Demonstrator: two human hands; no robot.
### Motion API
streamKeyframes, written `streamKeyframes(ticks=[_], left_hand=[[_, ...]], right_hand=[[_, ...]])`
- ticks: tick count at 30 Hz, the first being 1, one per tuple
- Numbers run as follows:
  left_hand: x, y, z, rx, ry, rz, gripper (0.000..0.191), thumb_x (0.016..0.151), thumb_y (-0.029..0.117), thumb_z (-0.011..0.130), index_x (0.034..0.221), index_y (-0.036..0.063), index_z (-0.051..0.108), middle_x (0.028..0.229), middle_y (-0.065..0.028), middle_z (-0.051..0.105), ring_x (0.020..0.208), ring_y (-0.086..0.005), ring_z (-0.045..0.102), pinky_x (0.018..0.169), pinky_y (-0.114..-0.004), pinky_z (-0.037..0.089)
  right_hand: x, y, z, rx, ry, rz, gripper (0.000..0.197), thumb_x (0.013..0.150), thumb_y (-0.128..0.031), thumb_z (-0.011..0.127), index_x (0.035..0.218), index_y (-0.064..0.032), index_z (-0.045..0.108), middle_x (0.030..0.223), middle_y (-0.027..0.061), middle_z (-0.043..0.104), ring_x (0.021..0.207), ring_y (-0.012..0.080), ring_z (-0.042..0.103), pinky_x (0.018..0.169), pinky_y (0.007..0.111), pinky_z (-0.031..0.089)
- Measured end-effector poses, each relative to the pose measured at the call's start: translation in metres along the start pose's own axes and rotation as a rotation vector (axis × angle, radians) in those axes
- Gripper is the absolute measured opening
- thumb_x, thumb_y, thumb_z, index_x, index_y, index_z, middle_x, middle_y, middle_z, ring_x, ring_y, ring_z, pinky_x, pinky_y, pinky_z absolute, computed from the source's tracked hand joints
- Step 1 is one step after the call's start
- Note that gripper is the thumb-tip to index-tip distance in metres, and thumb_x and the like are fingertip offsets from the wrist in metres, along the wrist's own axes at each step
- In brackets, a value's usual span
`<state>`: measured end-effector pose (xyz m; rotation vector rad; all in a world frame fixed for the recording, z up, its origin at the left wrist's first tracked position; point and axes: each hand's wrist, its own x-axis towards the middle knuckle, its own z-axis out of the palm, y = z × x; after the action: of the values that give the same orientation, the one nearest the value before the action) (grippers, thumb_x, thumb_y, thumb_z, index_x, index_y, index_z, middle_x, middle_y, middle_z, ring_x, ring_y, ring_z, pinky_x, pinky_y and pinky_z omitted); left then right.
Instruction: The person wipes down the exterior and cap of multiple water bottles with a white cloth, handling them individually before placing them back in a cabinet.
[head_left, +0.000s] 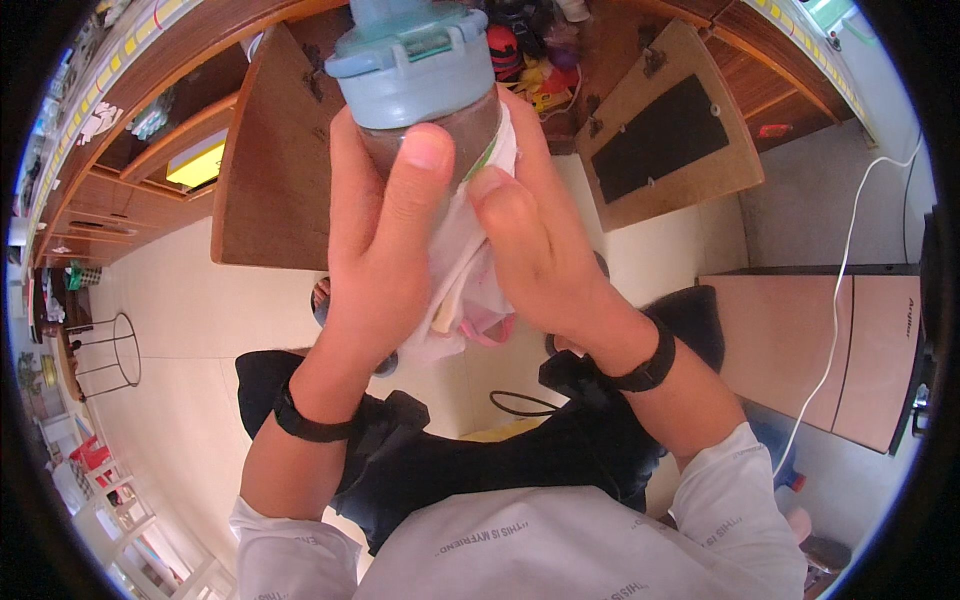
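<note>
A bottle with a light blue lid (416, 75) and a see-through grey body is held up before me, close to the camera. My left hand (390, 202) is wrapped around the bottle's body just below the lid, its thumb lying across the front. On the bottle's right side, my right hand (536, 217) pinches a white cloth (461, 262) between thumb and fingers and presses it against the body. The cloth hangs down between both palms, with a green edge at its top and a pink loop at its lower end. The bottle's base is hidden.
Two cabinet doors stand open, one on the left (274, 157) and one on the right (667, 127), with mixed items in the cabinet behind. At the right are a pinkish cabinet-like appliance (787, 337) and a hanging white cable (838, 300). A round-framed metal stool (124, 349) stands far left.
</note>
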<state>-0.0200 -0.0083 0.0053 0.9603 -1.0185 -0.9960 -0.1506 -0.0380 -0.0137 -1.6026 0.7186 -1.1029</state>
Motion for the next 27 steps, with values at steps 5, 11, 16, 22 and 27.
streamKeyframes(ticks=[5,11,16,22,27], left_hand=[[0.005,0.001,-0.005,0.041,0.025,-0.009,0.043,0.105,0.038,0.058,0.127,0.0012,0.055,0.118,-0.0050,0.061,0.109,-0.0103,0.052,0.097,-0.027,0.041],[0.021,-0.008,-0.025,-0.160,0.087,-0.136,0.039,0.105,0.040,0.056,0.114,0.0028,0.064,0.111,-0.0040,0.064,0.103,-0.0113,0.056,0.095,-0.027,0.043],[0.022,-0.009,-0.019,-0.333,0.090,-0.187,0.039,0.107,0.039,0.053,0.118,0.0022,0.063,0.115,-0.0050,0.065,0.107,-0.0131,0.057,0.098,-0.030,0.043],[0.010,-0.010,-0.005,-0.240,0.038,-0.169,0.043,0.107,0.039,0.053,0.129,0.0029,0.055,0.122,-0.0059,0.062,0.110,-0.0121,0.056,0.098,-0.028,0.044],[-0.001,-0.012,0.001,-0.080,-0.032,-0.080,0.043,0.107,0.034,0.055,0.136,0.0030,0.047,0.124,-0.0049,0.059,0.112,-0.0111,0.052,0.099,-0.027,0.043]], right_hand=[[-0.005,-0.008,0.010,0.068,0.021,0.139,0.071,0.092,-0.013,0.049,0.155,0.0055,0.021,0.143,0.0290,0.047,0.132,0.0405,0.051,0.110,0.043,0.039],[-0.012,0.010,0.003,-0.221,-0.113,-0.032,0.081,0.088,-0.012,0.050,0.157,0.0080,0.013,0.157,0.0304,0.031,0.147,0.0414,0.035,0.119,0.042,0.029],[-0.014,0.011,0.003,-0.268,-0.081,-0.077,0.076,0.093,-0.016,0.050,0.156,0.0078,0.016,0.151,0.0321,0.036,0.140,0.0445,0.041,0.114,0.044,0.035],[-0.005,0.012,-0.005,-0.408,0.021,-0.176,0.069,0.102,-0.027,0.048,0.155,0.0076,0.020,0.143,0.0336,0.043,0.129,0.0482,0.049,0.105,0.046,0.042],[0.003,0.014,-0.001,-0.291,0.105,-0.166,0.066,0.106,-0.033,0.047,0.153,0.0073,0.025,0.140,0.0328,0.048,0.123,0.0486,0.053,0.101,0.046,0.045]])
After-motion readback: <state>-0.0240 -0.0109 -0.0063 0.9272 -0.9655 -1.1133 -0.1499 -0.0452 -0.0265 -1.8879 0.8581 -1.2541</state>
